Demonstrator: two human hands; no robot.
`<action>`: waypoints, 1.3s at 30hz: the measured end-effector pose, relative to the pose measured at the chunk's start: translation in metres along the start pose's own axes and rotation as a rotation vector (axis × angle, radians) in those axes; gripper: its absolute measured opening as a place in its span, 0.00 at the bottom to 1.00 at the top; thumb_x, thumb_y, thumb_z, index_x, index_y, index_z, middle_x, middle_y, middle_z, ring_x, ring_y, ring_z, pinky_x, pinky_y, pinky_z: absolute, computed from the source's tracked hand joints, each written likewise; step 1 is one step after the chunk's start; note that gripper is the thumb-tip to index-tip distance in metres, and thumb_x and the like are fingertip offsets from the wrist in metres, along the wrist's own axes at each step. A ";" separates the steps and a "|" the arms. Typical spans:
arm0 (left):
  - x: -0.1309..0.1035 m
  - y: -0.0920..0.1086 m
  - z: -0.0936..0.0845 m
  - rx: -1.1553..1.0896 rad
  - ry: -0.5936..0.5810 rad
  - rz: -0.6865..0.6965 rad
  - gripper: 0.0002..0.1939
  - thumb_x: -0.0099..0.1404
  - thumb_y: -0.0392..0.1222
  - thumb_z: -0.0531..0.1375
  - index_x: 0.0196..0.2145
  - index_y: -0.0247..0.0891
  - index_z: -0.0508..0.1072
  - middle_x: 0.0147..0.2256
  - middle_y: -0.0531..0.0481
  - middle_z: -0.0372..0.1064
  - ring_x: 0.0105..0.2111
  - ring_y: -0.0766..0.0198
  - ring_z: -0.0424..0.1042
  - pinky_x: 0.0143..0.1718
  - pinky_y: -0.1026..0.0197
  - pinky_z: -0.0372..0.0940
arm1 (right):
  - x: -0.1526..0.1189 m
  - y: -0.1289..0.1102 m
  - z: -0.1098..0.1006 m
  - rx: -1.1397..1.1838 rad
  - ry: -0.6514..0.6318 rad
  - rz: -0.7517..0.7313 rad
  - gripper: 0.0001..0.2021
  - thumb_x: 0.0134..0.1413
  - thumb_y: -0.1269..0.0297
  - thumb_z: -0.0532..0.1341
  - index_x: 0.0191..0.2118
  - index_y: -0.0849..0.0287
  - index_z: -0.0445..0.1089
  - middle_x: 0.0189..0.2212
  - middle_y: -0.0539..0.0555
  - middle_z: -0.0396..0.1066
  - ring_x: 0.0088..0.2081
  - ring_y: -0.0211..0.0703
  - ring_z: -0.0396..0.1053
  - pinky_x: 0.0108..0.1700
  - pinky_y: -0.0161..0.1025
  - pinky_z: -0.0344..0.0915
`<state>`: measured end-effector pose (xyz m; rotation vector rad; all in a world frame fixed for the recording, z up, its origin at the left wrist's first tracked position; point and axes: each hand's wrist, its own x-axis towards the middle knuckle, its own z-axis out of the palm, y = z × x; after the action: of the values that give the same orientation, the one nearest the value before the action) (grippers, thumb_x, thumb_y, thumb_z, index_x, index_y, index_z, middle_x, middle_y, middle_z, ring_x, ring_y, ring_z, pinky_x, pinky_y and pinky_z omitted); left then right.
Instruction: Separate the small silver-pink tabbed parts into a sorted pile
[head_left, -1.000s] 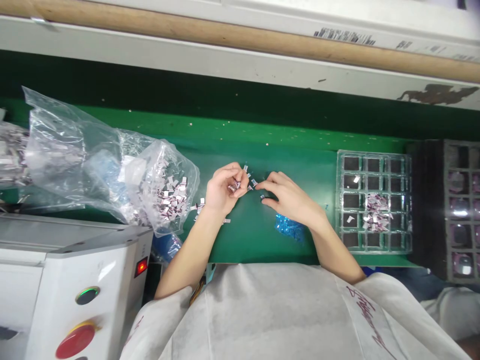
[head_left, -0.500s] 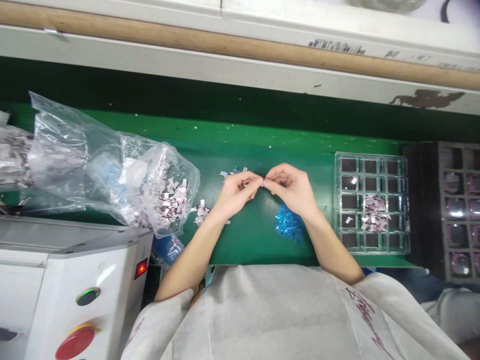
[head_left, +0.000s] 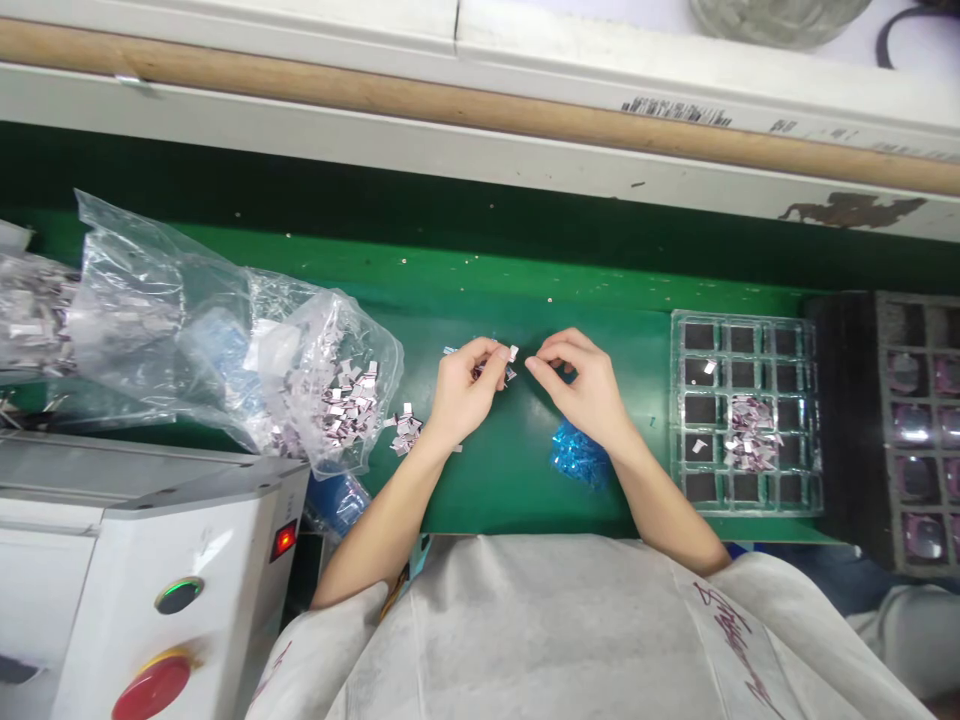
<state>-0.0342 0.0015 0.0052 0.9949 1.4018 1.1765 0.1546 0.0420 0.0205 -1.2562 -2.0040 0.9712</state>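
Observation:
My left hand [head_left: 469,385] pinches a small white piece [head_left: 513,353] between thumb and forefinger, above the green table; more small pieces show under its fingers. To its right, my right hand [head_left: 581,385] has thumb and forefinger tips close together, and what they hold, if anything, is too small to make out. A pile of blue film bits [head_left: 579,455] lies just below my right hand. Beside my left forearm is a small heap of white and dark pieces [head_left: 406,430].
Clear plastic bags [head_left: 217,300] of small pieces lie at the left, above a white machine [head_left: 202,560] with a red button. At the right stand a clear compartment tray [head_left: 677,400] with pieces on it and a black rack [head_left: 847,400] of lenses.
The fingertips of my two hands, together before, are now apart. The white piece in my left hand has come into view. The whole view has shifted slightly.

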 end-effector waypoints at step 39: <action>0.009 0.005 -0.007 -0.445 0.058 -0.171 0.15 0.59 0.49 0.74 0.29 0.37 0.77 0.18 0.58 0.62 0.15 0.75 0.52 0.17 0.66 0.43 | -0.003 0.000 0.015 -0.423 -0.345 -0.287 0.09 0.75 0.63 0.63 0.54 0.56 0.77 0.50 0.59 0.75 0.51 0.57 0.67 0.51 0.52 0.65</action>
<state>-0.0425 0.0106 0.0090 0.5225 1.1701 1.3195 0.1440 0.0352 0.0113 -1.0058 -2.6782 0.6784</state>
